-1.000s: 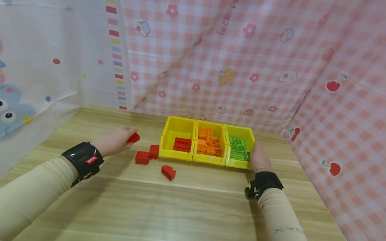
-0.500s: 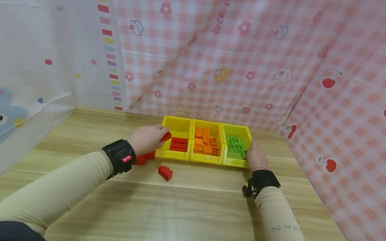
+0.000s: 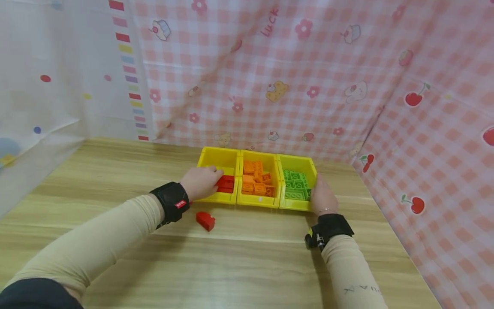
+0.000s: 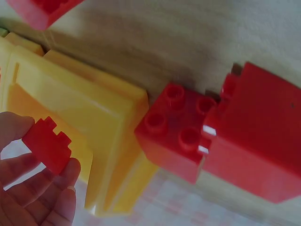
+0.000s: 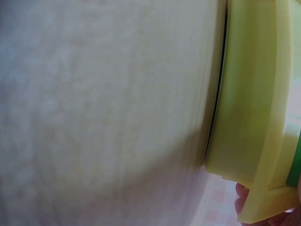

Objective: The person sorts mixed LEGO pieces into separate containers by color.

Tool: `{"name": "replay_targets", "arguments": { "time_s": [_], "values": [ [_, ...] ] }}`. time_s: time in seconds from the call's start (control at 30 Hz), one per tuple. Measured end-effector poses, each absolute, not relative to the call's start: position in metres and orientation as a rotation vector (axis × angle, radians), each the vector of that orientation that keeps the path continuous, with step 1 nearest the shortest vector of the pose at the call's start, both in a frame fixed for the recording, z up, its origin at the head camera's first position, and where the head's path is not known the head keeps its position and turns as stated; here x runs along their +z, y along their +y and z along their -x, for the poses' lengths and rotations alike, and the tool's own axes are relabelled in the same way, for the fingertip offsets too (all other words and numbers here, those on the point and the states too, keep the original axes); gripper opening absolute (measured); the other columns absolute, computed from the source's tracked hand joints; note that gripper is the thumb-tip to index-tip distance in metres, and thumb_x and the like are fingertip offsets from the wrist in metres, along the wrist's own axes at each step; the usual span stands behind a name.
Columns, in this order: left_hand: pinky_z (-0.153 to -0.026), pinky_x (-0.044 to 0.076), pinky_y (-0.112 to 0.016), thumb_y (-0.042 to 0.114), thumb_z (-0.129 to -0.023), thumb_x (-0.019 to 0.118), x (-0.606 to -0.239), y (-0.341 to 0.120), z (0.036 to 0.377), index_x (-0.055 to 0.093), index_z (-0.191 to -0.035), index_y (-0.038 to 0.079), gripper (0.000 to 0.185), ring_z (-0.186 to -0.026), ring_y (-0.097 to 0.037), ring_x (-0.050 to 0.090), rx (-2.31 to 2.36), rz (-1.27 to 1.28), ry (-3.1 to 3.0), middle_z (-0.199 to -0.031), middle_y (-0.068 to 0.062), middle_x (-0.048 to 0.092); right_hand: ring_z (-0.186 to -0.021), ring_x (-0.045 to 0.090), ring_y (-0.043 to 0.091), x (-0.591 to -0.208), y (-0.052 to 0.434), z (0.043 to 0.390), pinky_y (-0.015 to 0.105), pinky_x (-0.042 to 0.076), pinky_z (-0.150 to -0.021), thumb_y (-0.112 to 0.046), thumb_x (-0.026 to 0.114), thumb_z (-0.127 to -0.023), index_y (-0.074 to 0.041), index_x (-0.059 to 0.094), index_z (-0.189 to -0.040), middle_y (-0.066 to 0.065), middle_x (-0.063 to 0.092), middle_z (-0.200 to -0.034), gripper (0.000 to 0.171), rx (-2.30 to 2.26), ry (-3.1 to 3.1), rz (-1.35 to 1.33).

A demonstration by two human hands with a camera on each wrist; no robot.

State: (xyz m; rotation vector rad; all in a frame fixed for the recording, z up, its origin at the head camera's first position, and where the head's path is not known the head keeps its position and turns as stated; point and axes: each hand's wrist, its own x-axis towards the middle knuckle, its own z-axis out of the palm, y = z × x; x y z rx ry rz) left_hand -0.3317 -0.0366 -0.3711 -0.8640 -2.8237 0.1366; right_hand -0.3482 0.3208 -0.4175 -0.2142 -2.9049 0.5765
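My left hand point(image 3: 200, 183) is over the left yellow bin point(image 3: 221, 153). In the left wrist view its thumb and fingers pinch a small red toy brick point(image 4: 47, 146) beside the bin wall. Red bricks point(image 3: 225, 184) lie in that bin, partly covered by the hand. My right hand point(image 3: 323, 197) grips the side wall of the right yellow bin point(image 3: 295, 161), which holds green bricks point(image 3: 295, 185). In the right wrist view, fingertips point(image 5: 241, 200) show behind that bin's wall point(image 5: 249, 103). Orange bricks point(image 3: 256, 178) fill part of the middle yellow bin point(image 3: 257, 156).
One red brick point(image 3: 206, 221) lies on the wooden table point(image 3: 247, 262) in front of the bins. Two red bricks, one studded point(image 4: 171, 127) and one larger-looking point(image 4: 258, 136), touch beside the left bin. Patterned cloth point(image 3: 231, 77) hangs behind and to the sides.
My left hand has carried the red brick rightward from the table to over the left bin. The right hand stays on the right bin; the head view has shifted slightly.
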Motion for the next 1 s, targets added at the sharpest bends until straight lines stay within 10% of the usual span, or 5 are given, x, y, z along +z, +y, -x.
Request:
{"name": "replay_targets", "arguments": {
  "time_s": [1.0],
  "values": [
    [-0.063, 0.051, -0.035, 0.023, -0.087, 0.065, -0.372, -0.047, 0.324, 0.056, -0.122, 0.003, 0.042, -0.07, -0.021, 0.056, 0.064, 0.895, -2.826, -0.099, -0.011, 0.06, -0.119, 0.045, 0.036, -0.417, 0.319, 0.345, 0.05, 0.035, -0.097, -0.012, 0.027, -0.101, -0.001, 0.022, -0.145, 0.022, 0.043, -0.134, 0.045, 0.545, -2.898, 0.168]
  ]
}}
